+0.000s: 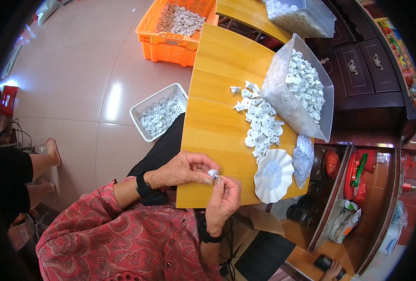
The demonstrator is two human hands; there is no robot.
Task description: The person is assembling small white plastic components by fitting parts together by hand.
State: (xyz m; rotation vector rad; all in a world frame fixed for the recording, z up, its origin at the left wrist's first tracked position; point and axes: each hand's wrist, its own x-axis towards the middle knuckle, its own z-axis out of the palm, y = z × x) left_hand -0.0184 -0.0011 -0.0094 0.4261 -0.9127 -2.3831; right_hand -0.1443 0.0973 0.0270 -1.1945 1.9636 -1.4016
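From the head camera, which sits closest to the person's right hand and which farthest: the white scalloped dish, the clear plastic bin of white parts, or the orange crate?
1. White scalloped dish: just right of the right hand, at the wooden table's near edge.
2. Clear plastic bin of white parts: farther back, on the table's right side.
3. Orange crate: farthest, on the floor beyond the table's far left corner.

Both forearms come in from the lower edge, each wrist wearing a black band. The left hand (182,169) curls inward, fingers bent, and meets the right hand (224,196), whose fingertips pinch together against the left's.
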